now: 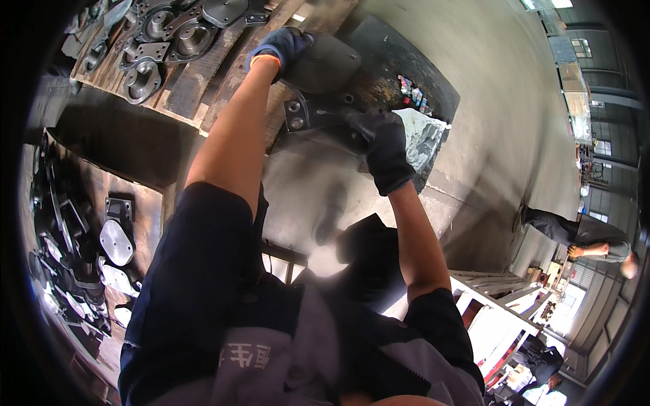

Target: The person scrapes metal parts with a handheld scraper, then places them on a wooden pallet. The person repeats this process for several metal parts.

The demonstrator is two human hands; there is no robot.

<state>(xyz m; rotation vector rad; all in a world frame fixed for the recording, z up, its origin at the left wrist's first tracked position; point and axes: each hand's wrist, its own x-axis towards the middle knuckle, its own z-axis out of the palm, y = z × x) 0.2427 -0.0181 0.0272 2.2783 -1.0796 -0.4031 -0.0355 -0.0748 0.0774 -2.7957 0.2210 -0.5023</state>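
A pale concrete floor (501, 122) spreads across the far and right side of the scene. At the far left, a wooden pallet (186, 91) carries a crowd of dark metal parts (193, 42), many of them round with raised hubs. At the far centre, right of the pallet, is a dark, stained bench (433, 74). Nearer on the left is a second wooden surface (145, 233), loaded with more metal parts, among them a light grey round plate (116, 242). Well apart on the right, another person (599, 233) in dark clothing is in view.

The plate (321, 64) being handled, dark and rounded, is between the pallet and the bench's left side. The left hand (284, 51), in a blue glove, grasps its left edge. The right hand (382, 139), in a dark glove, has its fingers bent at the right end of a dark bracket (308, 115) on the plate's near side; whether they grip it, I cannot tell, nor whether plate and bracket are one piece. Just right of that hand, a crumpled whitish sheet (420, 135) lies on the bench. Smallest are the red, white and blue tubes (406, 84) beyond it.
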